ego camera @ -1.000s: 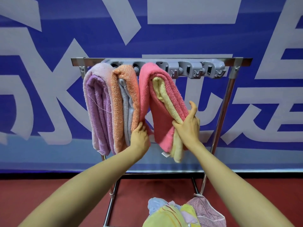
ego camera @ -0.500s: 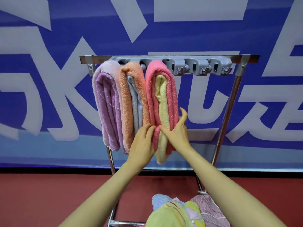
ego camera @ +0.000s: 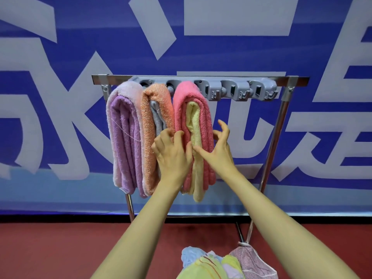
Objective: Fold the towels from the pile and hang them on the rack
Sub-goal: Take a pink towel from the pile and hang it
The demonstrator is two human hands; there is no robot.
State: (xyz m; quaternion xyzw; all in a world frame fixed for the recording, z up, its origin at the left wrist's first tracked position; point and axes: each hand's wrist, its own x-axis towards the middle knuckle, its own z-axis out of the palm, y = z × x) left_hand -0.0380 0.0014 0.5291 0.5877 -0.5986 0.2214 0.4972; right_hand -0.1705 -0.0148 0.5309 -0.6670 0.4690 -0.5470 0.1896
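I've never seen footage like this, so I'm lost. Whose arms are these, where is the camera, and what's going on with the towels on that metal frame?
No machine here: a person wears one camera on the head, looking forward and down, so you see their own arms. The metal rack carries three folded towels: a lilac towel, an orange towel and a pink towel with yellow folded inside. The left hand grips the pink towel's left edge, the right hand its right edge. At the picture's bottom is the pile of crumpled towels.
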